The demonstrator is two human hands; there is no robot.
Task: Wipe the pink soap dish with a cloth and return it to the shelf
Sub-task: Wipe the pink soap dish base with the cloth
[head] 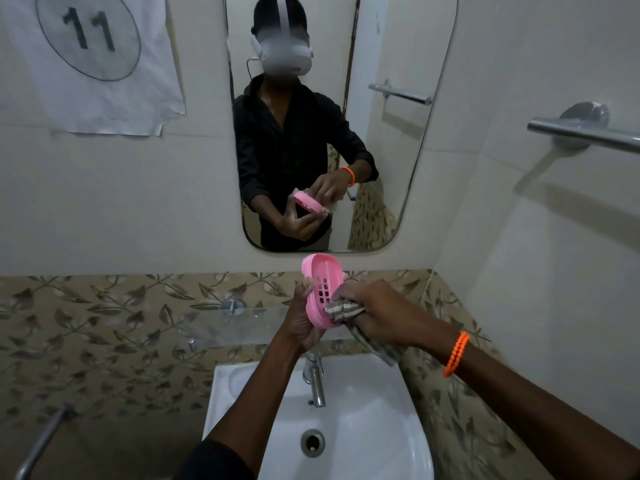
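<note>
The left hand is clamped on the near end and left edge of the pink soap dish, held up above the sink, in front of the glass shelf. The right hand is closed on a striped cloth, pressing it into the dish's hollow. To wipe well, I would keep the left grip firm and push the cloth along the slots and into the rim corners. The dish stands nearly on end, long axis up and slightly left, hollow facing right and toward the person.
</note>
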